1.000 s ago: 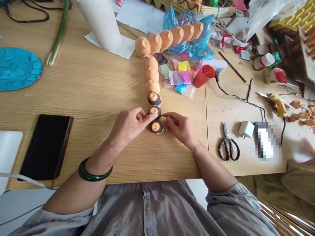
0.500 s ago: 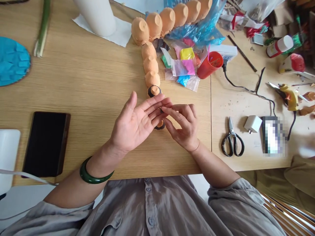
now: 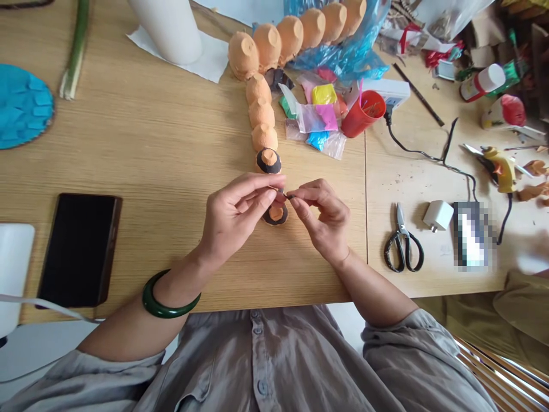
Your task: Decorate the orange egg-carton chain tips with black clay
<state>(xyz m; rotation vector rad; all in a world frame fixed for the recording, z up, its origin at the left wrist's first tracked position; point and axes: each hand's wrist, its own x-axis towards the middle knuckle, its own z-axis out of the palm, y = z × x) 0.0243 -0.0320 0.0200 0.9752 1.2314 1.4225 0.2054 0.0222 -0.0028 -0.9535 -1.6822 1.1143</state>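
Observation:
My left hand, with a dark green bangle on its wrist, is closed with thumb against fingers at one end of a small strip of black modelling clay. The other end is pinched between thumb and forefinger of my right hand. Both hands hover above the near end of a row of orange egg-shaped cups. Black clay rings surround the tips of the cups nearest me; my fingers partly hide this end.
Bags of coloured clay lie beside a red cup of thin sticks. Scissors, a white plug adapter and a yellow glue gun are on the right. A black tablet lies left; a white roll stands behind.
My left hand has turned from an open, upward palm to a pinch. My right hand has drawn slightly right, the black clay now showing between the fingertips of both hands.

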